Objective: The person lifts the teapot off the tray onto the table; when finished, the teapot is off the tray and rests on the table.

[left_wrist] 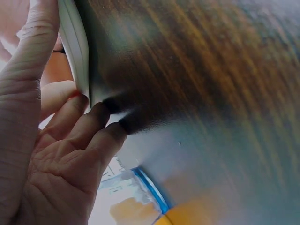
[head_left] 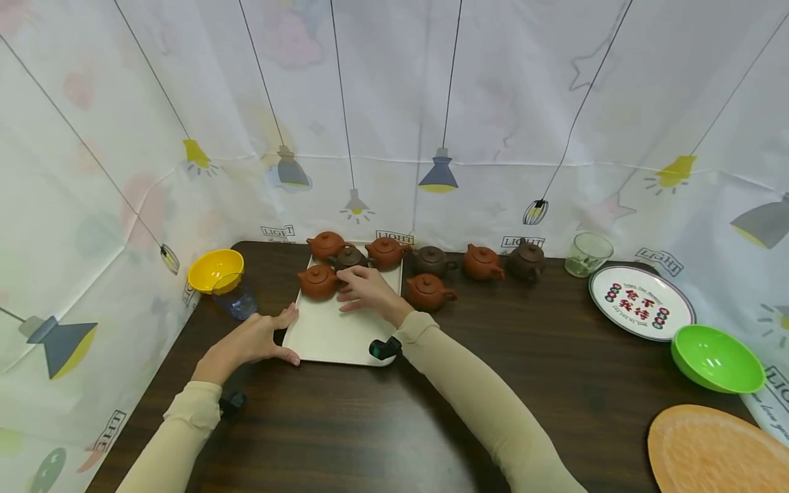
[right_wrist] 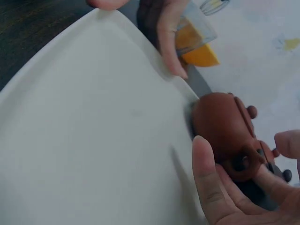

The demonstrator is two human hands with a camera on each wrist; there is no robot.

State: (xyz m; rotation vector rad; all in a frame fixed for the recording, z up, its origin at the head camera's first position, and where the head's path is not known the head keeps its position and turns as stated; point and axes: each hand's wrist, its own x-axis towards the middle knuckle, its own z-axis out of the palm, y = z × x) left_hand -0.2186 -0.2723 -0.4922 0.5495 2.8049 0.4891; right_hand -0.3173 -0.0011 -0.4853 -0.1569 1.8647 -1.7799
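Observation:
A white tray (head_left: 335, 335) lies on the table. My left hand (head_left: 255, 340) holds its near left corner, thumb at the near edge and fingers along the left edge. On the tray's far part stand several small teapots: a reddish-brown teapot (head_left: 317, 282) nearest, a dark brown teapot (head_left: 350, 257) behind it, and reddish ones at the back. My right hand (head_left: 370, 291) is at the handle side of the nearest teapot. In the right wrist view its fingers lie loosely beside the handle of that teapot (right_wrist: 220, 124), thumb apart from it.
Right of the tray stand more teapots, among them a reddish teapot (head_left: 427, 293). At left are a yellow bowl (head_left: 216, 269) and a clear blue cup (head_left: 239, 301). Rightward are a glass (head_left: 587, 255), a printed plate (head_left: 641, 303), a green bowl (head_left: 718, 359) and an orange-tan round mat (head_left: 715, 448).

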